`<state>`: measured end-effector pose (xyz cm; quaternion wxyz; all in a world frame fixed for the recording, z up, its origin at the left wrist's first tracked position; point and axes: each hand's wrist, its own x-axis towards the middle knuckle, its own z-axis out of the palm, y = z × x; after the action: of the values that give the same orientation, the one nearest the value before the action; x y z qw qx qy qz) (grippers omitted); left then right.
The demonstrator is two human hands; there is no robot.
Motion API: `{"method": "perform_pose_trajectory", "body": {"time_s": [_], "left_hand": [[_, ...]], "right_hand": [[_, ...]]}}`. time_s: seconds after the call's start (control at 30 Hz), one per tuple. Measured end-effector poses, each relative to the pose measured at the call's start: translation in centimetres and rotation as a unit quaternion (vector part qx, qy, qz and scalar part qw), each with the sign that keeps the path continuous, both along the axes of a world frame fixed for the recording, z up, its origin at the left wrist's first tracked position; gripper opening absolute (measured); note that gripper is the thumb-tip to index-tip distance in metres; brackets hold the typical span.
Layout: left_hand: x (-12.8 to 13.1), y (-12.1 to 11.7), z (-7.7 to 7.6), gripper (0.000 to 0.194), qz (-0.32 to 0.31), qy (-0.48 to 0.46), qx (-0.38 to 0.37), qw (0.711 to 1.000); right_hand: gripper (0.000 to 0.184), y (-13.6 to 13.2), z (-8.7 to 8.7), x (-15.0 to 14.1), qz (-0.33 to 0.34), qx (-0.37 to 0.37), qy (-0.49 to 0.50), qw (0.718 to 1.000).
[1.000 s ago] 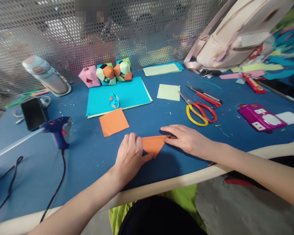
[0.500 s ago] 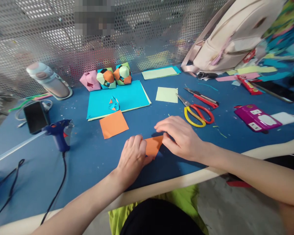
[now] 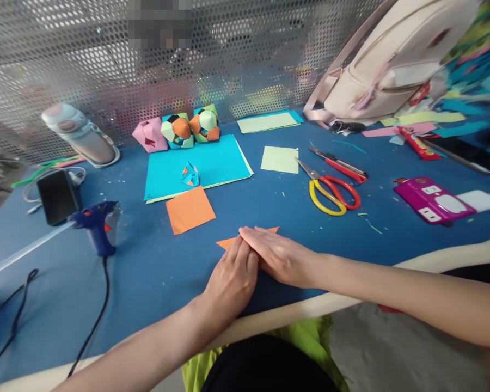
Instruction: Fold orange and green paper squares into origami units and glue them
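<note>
A folded piece of orange paper [image 3: 226,243] lies near the table's front edge, its two pointed ends showing past my hands. My left hand [image 3: 236,275] grips its near side with bent fingers held together; its thumb is hidden. My right hand [image 3: 278,256] lies flat over the paper with fingers stretched out, and their tips overlap the left fingers. The middle of the paper is covered by both hands. Beyond my left hand lies an orange square sheet [image 3: 190,210]. A small blue and orange folded piece [image 3: 190,175] rests on the blue paper stack [image 3: 224,158].
Scissors [image 3: 330,188] and a red utility knife [image 3: 343,166] lie right of a pale green square [image 3: 280,159]. At left are a glue gun [image 3: 96,220], phone [image 3: 57,197] and bottle [image 3: 79,133]. Folded paper balls [image 3: 177,130] line the back. A purple power strip [image 3: 435,200] sits right.
The orange paper has gone from a flat-looking sheet to a narrow pointed shape. My right hand has come down and left onto it, against my left hand.
</note>
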<state>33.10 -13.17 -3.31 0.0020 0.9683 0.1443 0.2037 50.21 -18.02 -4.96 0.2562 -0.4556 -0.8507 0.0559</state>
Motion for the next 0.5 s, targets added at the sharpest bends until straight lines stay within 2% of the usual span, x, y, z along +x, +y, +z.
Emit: {"method": "perform_pose_trajectory", "body": {"time_s": [0.1,0.17,0.27,0.4,0.5], "left_hand": [[-0.4,-0.4,0.0,0.013,0.056,0.038,0.087,0.994],[-0.6,-0.7,0.2,0.012,0.103,0.086,0.118,0.984],[-0.8,-1.0,0.7,0.026,0.147,0.138,0.141,0.969],[-0.7,-0.9,1.6,0.037,0.179,0.188,0.118,0.958],[-0.5,-0.5,2.4,0.038,0.186,0.193,0.077,0.96]], "right_hand": [[0.054,-1.0,-0.1,0.8,-0.041,-0.002,-0.058,0.998],[0.051,-1.8,0.0,1.3,-0.088,0.005,-0.095,0.992],[0.047,-2.9,0.6,1.6,-0.152,0.02,-0.149,0.977],[0.042,-3.2,2.2,1.9,-0.2,0.029,-0.223,0.954],[0.041,-2.7,3.9,1.9,-0.218,0.032,-0.234,0.947]]}}
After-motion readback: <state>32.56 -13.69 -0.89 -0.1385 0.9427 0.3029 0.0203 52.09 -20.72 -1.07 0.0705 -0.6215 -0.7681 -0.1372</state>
